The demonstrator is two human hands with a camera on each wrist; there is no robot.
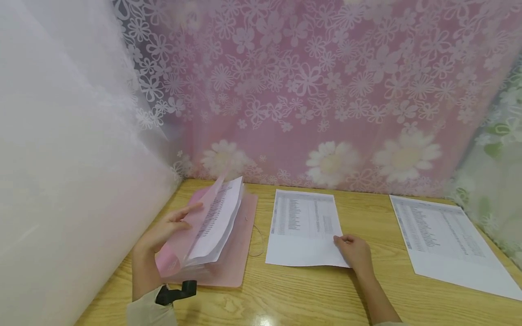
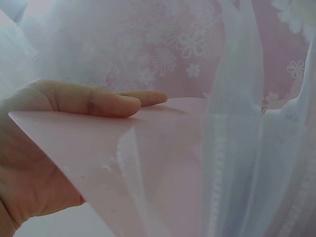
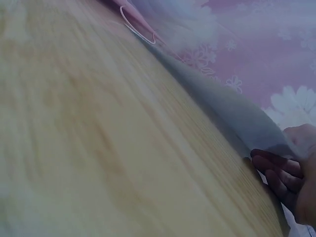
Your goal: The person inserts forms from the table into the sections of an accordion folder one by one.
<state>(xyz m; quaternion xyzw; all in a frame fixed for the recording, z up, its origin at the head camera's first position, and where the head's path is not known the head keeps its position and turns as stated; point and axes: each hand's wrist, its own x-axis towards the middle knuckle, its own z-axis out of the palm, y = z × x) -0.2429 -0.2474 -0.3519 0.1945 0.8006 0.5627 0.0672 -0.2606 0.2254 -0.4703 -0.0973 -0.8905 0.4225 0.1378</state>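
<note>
On the left of the table, a pink folder (image 1: 240, 253) lies partly open with clear sleeves and printed pages (image 1: 218, 222) inside. My left hand (image 1: 163, 231) grips its raised front cover (image 2: 163, 148) between thumb and fingers. In the middle, a printed sheet (image 1: 303, 226) with a table of text lies beside the folder. My right hand (image 1: 356, 253) pinches this sheet near its lower right corner. The right wrist view shows the sheet's edge (image 3: 222, 106) lifted slightly from the wood, with the fingers curled at it.
A second printed sheet (image 1: 456, 244) lies farther right on the wooden table (image 1: 310, 299). A thin white cord loop (image 1: 261, 240) lies at the folder's right edge. A pink flowered curtain (image 1: 310, 90) hangs behind, and a whitish sheet (image 1: 73, 158) hangs on the left.
</note>
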